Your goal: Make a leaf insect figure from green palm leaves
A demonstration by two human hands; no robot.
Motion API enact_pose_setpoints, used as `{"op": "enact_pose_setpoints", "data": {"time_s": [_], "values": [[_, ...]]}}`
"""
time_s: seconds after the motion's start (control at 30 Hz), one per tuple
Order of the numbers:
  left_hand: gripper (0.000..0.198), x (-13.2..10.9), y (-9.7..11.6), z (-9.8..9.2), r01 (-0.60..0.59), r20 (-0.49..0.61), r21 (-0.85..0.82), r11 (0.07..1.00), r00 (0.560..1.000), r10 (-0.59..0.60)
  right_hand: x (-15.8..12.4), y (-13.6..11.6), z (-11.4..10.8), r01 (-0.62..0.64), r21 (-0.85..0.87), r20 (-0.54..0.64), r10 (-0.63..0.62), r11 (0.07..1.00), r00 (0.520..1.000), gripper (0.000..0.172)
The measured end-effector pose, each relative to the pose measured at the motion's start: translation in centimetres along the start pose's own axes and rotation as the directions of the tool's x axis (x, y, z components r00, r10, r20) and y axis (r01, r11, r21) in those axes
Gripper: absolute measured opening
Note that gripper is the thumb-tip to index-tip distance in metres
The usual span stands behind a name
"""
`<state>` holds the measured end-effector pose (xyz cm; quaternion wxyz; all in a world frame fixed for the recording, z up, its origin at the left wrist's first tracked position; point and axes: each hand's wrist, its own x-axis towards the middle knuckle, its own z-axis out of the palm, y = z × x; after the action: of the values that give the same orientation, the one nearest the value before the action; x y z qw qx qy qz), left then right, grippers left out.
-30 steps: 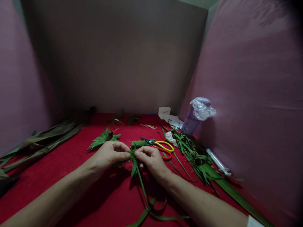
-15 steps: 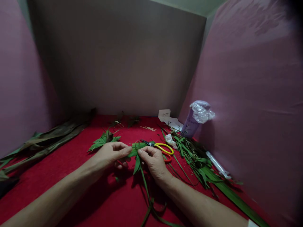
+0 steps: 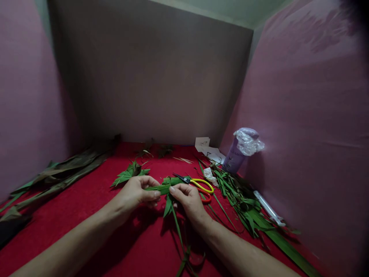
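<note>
Between my two hands is a folded green leaf strip (image 3: 165,188), with a pointed end and long thin tails hanging below it. My left hand (image 3: 141,192) pinches its left end between thumb and fingers. Thumb and fingertips of my right hand (image 3: 186,198) are closed on the right part, where the tails come off. Just behind my right hand lie scissors (image 3: 205,184) with one yellow and one red handle and dark blades. The blades rest on another green leaf piece (image 3: 170,179). A fan-shaped green leaf piece (image 3: 128,175) is beyond my left hand.
Cut leaf strips (image 3: 233,196) pile up on the right of the red cloth (image 3: 95,204), beside a syringe-like clear tube (image 3: 268,207). A purple bottle (image 3: 235,156) wrapped in plastic leans near the pink wall. Long dried leaves (image 3: 66,173) lie left; paper cards (image 3: 211,152) and thin sticks (image 3: 183,160) lie at the back.
My left hand has drawn slightly away from my right, and more of the leaf strip shows between them. The whole view has shifted a little.
</note>
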<state>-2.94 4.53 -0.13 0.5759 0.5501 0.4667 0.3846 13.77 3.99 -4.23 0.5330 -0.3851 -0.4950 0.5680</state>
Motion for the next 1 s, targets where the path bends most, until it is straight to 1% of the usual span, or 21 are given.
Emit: {"op": "enact_pose_setpoints", "data": {"time_s": [0.13,0.23,0.37,0.47,0.57,0.63,0.7,0.77,0.8,0.87,0.9,0.93,0.97,1.0], "values": [[0.019,-0.3,0.1,1.0,-0.016,-0.061,-0.021,1.000,0.998,0.014,-0.2,-0.1,-0.2,-0.056,-0.007,-0.040,0.056,0.998,0.998,0.026],[0.016,-0.6,0.3,1.6,-0.023,-0.098,-0.029,0.999,0.995,0.020,-0.3,-0.2,-0.3,-0.085,0.000,-0.016,0.085,0.996,0.996,0.026],[0.015,-0.9,0.7,1.7,-0.031,-0.106,-0.022,0.999,0.994,0.028,-0.5,-0.5,-0.3,-0.093,0.014,0.019,0.092,0.996,0.996,0.024],[0.014,-0.8,0.7,1.5,-0.039,-0.092,-0.011,0.999,0.995,0.037,-0.6,-0.6,-0.2,-0.106,0.012,0.030,0.106,0.994,0.994,0.026],[0.016,-0.6,0.7,1.4,-0.049,-0.072,-0.003,0.999,0.996,0.049,-0.5,-0.6,0.0,-0.069,-0.010,0.037,0.069,0.998,0.997,0.026],[0.022,-0.4,0.7,1.3,-0.053,-0.066,0.000,0.999,0.996,0.053,-0.4,-0.4,0.0,-0.018,-0.045,0.011,0.018,0.999,1.000,0.024],[0.032,-0.3,0.7,1.3,-0.078,-0.108,0.002,0.997,0.991,0.078,-0.1,-0.2,-0.1,0.021,-0.072,-0.020,-0.022,0.997,1.000,0.023],[0.038,-0.2,0.7,1.2,-0.125,-0.209,0.018,0.992,0.970,0.126,0.1,0.0,-0.2,0.052,-0.070,-0.061,-0.056,0.996,0.997,0.023],[0.037,-0.2,0.7,1.1,-0.155,-0.273,0.044,0.987,0.948,0.161,0.2,0.1,-0.2,0.066,-0.063,-0.084,-0.071,0.996,0.994,0.023],[0.026,-0.1,0.6,0.9,-0.235,-0.377,0.138,0.962,0.886,0.270,0.3,0.2,-0.2,0.092,-0.048,-0.129,-0.098,0.995,0.987,0.023],[0.020,-0.1,0.5,0.9,-0.277,-0.395,0.194,0.941,0.856,0.333,0.3,0.2,-0.2,0.104,-0.041,-0.145,-0.109,0.994,0.983,0.023],[0.014,-0.1,0.4,0.9,-0.316,-0.389,0.239,0.918,0.835,0.389,0.3,0.2,-0.2,0.113,-0.035,-0.154,-0.117,0.993,0.981,0.022],[0.010,-0.2,0.3,1.0,-0.346,-0.364,0.266,0.899,0.828,0.427,0.2,0.2,-0.1,0.121,-0.033,-0.158,-0.125,0.992,0.979,0.022],[0.007,-0.2,0.2,1.1,-0.364,-0.329,0.277,0.889,0.834,0.444,0.2,0.2,-0.1,0.131,-0.033,-0.160,-0.135,0.991,0.978,0.022]]}}
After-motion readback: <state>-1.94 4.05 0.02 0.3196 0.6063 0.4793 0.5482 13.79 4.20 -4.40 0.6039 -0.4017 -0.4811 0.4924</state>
